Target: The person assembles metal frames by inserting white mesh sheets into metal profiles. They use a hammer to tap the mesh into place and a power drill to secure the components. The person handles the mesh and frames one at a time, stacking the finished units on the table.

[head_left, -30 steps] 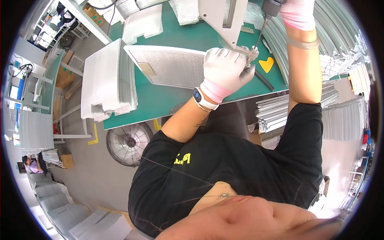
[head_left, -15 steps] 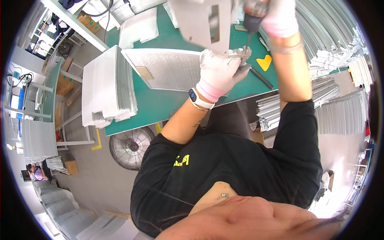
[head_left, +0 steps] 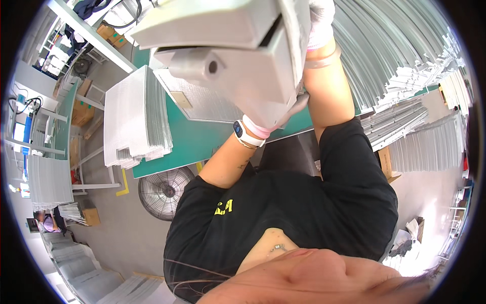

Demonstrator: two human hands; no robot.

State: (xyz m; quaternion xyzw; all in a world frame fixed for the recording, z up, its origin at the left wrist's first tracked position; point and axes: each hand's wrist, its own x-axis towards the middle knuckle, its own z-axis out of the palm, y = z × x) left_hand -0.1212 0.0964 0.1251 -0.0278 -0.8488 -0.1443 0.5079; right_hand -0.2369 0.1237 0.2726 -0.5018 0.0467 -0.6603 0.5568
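- The left hand [head_left: 260, 125], in a white glove with a pink cuff, is mostly hidden behind a grey metal machine head [head_left: 228, 50] at 12 o'clock; I cannot tell its grip.
- The right hand [head_left: 320, 20], gloved too, reaches up at 1 o'clock, grip unclear.
- A flat silver mesh filter panel [head_left: 202, 101] lies on the green table [head_left: 192, 147] beneath.

A grey machine housing [head_left: 238, 55] looks like matt, smooth painted metal, and the filter panel [head_left: 202, 104] beneath it is fine woven metal mesh with a dull sheen inside a plain metal frame. The bench top [head_left: 202, 144] is a matt green mat, the stack of mesh panels [head_left: 134, 119] shows the same rough silvery weave, and the stacked metal strips [head_left: 395, 76] gleam bare and smooth. The right hand [head_left: 320, 17] wears a white knitted cloth glove with a pink cuff; the wristwatch [head_left: 243, 133] has a glossy dark face on a white smooth plastic strap.
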